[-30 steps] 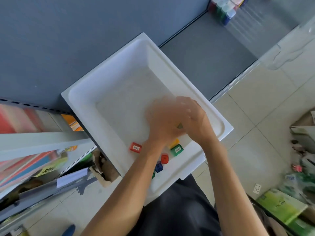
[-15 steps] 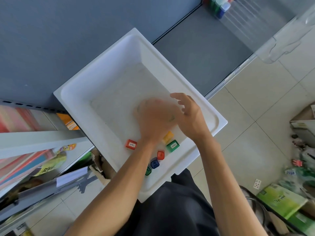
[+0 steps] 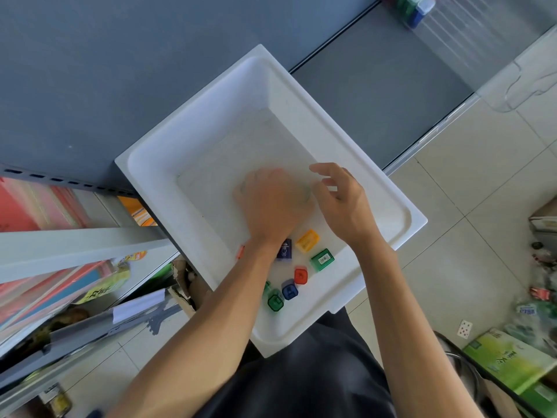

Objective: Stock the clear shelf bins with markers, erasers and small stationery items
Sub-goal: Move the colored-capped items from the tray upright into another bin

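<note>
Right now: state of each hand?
Left hand: motion-blurred over the white tray; grip cannot be told.
Right hand: open, fingers spread, holding nothing.

One white tray (image 3: 211, 110) and two hands (left (image 3: 271, 206), right (image 3: 343, 203)).

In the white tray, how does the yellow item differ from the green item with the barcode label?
The yellow item is orange-yellow and shows no clear label; the green item is dark green with a white barcode sticker. The yellow one lies farther from the person, the green one nearer. Both are small, flat, blocky pieces, lying loose and untouched in the white tray.
</note>
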